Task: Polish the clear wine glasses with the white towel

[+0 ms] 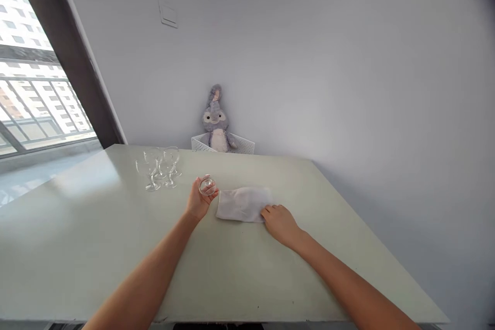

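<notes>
Head view: the left hand (197, 203) is closed around a clear drinking glass (208, 185), thumb on one side and fingers on the other, with the round mouth turned back toward the wearer; its stem, if it has one, cannot be made out. Reaching in from the other side, the right hand (281, 224) has its fingers bent over the near right part of a white cloth (242, 204), and whether they pinch the fabric or only rest on it I cannot tell. That cloth lies between the two hands, its left edge just beside the left fingertips. For good handling here, the left grip should be snug yet gentle, spread around the wall rather than squeezed at the rim, since such smooth, thin-looking material would likely slip or chip; the right fingertips would do best to take the fabric lightly, so that it does not bunch. The cloth looks soft and thin, a rough rectangle with shallow creases and a slightly lifted surface. Beyond the left hand, out to its left, stemmed glasses (147, 167) stand upright in a close cluster, rounded bowls over slim stems and flat feet, so a swing of the left wrist that way calls for care. Under both hands, the pale greenish tabletop (216, 278) is smooth, with a soft sheen.
</notes>
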Demonstrator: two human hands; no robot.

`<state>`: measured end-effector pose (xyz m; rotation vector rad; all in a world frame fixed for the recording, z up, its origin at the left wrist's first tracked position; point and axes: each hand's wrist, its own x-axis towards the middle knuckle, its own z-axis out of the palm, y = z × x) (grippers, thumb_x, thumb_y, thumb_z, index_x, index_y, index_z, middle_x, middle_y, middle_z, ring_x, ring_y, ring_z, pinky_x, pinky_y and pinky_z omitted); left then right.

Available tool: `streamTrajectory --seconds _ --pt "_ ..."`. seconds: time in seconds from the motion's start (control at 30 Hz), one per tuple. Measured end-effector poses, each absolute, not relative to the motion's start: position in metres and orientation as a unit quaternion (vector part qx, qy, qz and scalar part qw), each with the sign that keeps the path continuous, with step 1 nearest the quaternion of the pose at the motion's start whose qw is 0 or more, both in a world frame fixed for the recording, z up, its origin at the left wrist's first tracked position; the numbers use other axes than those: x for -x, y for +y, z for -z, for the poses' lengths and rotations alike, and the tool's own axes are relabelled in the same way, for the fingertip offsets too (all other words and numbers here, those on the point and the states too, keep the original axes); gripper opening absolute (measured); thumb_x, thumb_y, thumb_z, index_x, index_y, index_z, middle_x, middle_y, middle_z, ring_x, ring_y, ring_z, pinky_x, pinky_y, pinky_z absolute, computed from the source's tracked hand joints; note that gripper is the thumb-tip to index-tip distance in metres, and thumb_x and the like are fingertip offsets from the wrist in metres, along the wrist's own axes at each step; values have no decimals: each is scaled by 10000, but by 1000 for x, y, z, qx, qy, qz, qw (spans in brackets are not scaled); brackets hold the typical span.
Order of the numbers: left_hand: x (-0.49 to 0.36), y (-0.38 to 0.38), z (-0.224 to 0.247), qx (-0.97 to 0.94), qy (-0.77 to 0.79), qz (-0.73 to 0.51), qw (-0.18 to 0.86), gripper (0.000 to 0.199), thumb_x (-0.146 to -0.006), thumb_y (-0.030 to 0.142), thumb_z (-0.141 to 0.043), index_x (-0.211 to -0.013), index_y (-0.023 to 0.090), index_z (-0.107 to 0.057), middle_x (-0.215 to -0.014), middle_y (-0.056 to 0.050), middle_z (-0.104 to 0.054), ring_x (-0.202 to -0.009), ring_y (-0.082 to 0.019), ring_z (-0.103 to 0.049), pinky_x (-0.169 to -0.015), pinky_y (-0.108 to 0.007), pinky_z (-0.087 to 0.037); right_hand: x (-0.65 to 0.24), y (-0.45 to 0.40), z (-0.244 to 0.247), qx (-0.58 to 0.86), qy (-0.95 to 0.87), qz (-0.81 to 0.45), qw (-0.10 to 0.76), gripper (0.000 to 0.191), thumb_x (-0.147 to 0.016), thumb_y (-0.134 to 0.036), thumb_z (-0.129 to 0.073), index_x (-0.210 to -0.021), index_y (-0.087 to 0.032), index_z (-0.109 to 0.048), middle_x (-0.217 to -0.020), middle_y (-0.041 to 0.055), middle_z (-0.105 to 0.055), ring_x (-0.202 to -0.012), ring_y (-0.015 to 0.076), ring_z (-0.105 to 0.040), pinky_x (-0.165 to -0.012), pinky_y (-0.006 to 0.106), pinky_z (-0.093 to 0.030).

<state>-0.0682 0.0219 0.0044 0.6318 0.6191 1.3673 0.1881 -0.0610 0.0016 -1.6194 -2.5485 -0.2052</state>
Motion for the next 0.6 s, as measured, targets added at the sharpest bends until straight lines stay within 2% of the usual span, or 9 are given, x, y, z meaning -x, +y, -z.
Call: streamTrajectory --seconds 0.07,0.13,0.23,0.33,0.37,0.43,0.5,0.6 --pt "67 22 -2 -293 276 -603 689 358 -771 470 -482 -994 196 -540 -768 -35 -626 -620 -130 -601 -605 -269 -479 -186 -69 -8 553 -829 77 43 284 -740 -26 -363 -764 -174 -604 -724 65 -610 -591 167 -529 -570 290 -338" --pt "67 23 -1 -303 272 -596 692 361 -766 466 -494 -1013 206 -533 -766 -24 -623 -624 -131 -605 -605 -269 -477 -177 -74 -17 536 -838 67 72 284 -782 -68 -356 -801 -190 -611 -721 60 -606 -609 168 -523 -579 290 -354" --pt "68 23 2 -308 271 -589 696 357 -762 461 -505 -1017 212 -525 -756 -13 -615 -625 -134 -604 -604 -275 -479 -152 -72 -28 448 -884 26 134 250 -845 -227 -397 -1007 -218 -587 -923 63 -614 -820 194 -523 -724 309 -395" --pt "69 22 3 -312 269 -582 701 350 -759 443 -520 -1018 209 -519 -767 -15 -610 -626 -134 -601 -603 -280 -483 -128 -57 -21 418 -900 -5 123 425 -790 -387 -517 -1175 -207 -505 -1122 89 -551 -920 231 -489 -788 350 -402" --pt "69 21 3 -313 266 -580 703 344 -759 435 -525 -1018 210 -517 -772 -15 -609 -630 -135 -602 -602 -279 -484 -123 -50 -15 434 -893 -7 116 462 -775 -413 -536 -1181 -196 -503 -1132 100 -542 -918 242 -488 -778 362 -408" --pt "69 21 4 -308 261 -579 708 329 -761 423 -528 -1013 213 -516 -775 -15 -606 -634 -136 -605 -609 -283 -486 -118 -36 0 476 -870 -16 126 407 -798 -398 -511 -1140 -180 -538 -1098 107 -551 -912 245 -495 -763 365 -416" --pt "68 22 5 -302 250 -575 718 317 -768 423 -520 -1006 215 -516 -770 -13 -605 -631 -137 -605 -655 -314 -492 -120 -24 12 508 -841 -49 180 301 -859 -317 -420 -1072 -177 -581 -1039 93 -570 -907 215 -513 -772 336 -418" --pt "63 22 7 -297 233 -572 728 311 -777 428 -508 -999 211 -520 -765 -10 -603 -620 -129 -600 -762 -376 -478 -131 -13 19 505 -800 -147 290 303 -890 -295 -351 -998 -191 -614 -969 59 -597 -884 167 -544 -779 286 -422"
